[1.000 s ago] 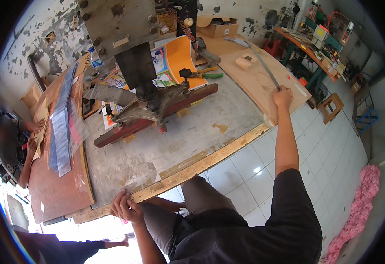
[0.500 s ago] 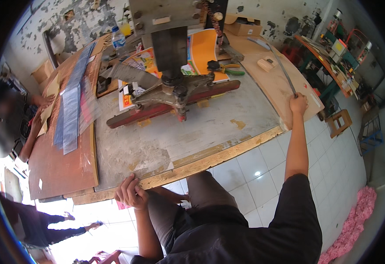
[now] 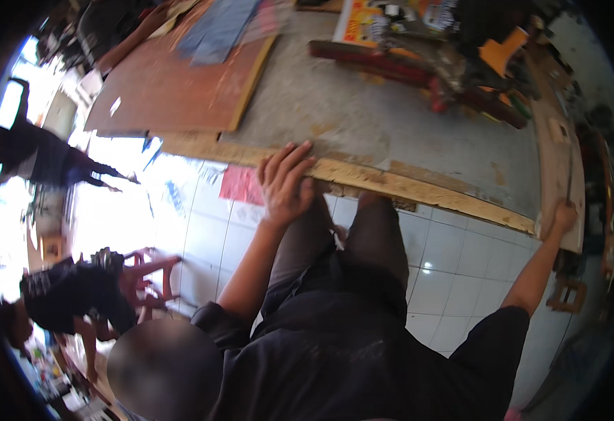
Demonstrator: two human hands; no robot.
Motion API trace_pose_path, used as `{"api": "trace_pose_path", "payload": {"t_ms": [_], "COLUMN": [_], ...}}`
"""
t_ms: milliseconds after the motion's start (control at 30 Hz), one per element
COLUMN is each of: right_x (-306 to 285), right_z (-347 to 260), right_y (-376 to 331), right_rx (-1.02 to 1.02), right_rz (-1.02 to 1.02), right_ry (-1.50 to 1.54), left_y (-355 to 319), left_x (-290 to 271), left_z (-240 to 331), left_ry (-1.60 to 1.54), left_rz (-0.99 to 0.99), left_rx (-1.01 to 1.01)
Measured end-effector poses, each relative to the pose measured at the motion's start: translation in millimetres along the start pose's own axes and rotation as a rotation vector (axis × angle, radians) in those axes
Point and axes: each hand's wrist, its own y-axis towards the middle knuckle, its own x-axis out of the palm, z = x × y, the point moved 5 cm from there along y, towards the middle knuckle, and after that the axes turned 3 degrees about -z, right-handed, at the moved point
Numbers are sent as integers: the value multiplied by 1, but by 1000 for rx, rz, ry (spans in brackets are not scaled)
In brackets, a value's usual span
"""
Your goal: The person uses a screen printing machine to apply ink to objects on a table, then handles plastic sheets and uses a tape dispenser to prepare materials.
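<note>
My left hand [image 3: 286,184] rests on the worn wooden front edge [image 3: 363,174] of the table, its fingers stretched out and nothing held. Far to the right, my right hand [image 3: 565,216] is closed around the near end of a long, thin grey metal bar [image 3: 570,172]. That bar runs away from me over a light brown board [image 3: 556,151] at the table's right end. Across the grey tabletop [image 3: 307,98], beyond both hands, stands a metal frame with a long dark red bar [image 3: 405,70] at its foot; motion blurs its right part.
A reddish-brown board [image 3: 180,91] with bluish plastic sheets [image 3: 219,31] covers the table's left side, where another person's arm [image 3: 135,42] reaches in. Other people are at the left, one by a red plastic stool [image 3: 156,270]. A wooden stool [image 3: 566,295] stands at the right.
The view has swung left and down, so the table shows higher up and further right. My left hand's curled fingers have straightened on the edge. My right hand still holds the bar.
</note>
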Motion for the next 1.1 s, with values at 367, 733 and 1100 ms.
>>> {"api": "trace_pose_path", "payload": {"t_ms": [367,733,1100], "right_x": [-6,10,15], "right_z": [5,-3,-30], "right_y": [14,10,-2], "right_rx": [77,48,15], "right_rz": [-141,-101,-157], "right_ry": [12,-29,33], "left_y": [-278,-513,-572], "left_x": [6,9,4], "left_z": [-135,-116,-139], "left_ry": [-260,-485,-353], "left_rz": [-313,-550,-570], "left_rx": [-962,-1658,-1678]}}
